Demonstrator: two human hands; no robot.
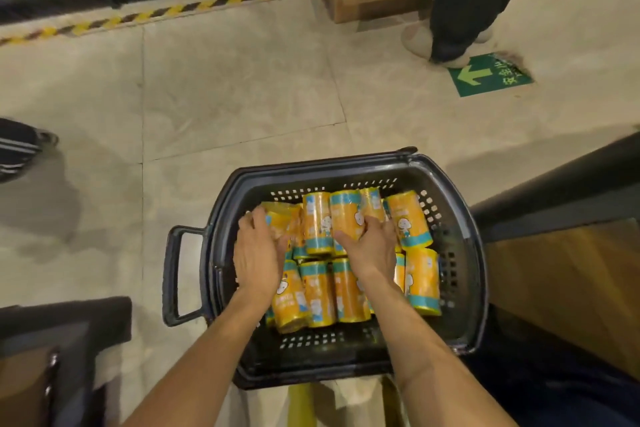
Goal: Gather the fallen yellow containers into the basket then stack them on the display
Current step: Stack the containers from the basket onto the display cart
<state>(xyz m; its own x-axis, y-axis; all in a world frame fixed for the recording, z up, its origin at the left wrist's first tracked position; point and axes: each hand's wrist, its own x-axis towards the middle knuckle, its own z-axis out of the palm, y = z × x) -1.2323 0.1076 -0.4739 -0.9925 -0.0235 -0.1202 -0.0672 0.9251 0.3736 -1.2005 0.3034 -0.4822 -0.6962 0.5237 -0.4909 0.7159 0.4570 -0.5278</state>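
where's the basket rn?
Head view, lower centre: the black basket sits on the tiled floor directly before the person, with yellow containers inside and the left hand and right hand reaching in.

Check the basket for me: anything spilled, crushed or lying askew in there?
Nothing looks spilled or crushed. The yellow containers lie on their sides in the basket, loosely piled in two rows; the far-right container lies at an angle to its neighbours. The left hand and right hand each grip one.
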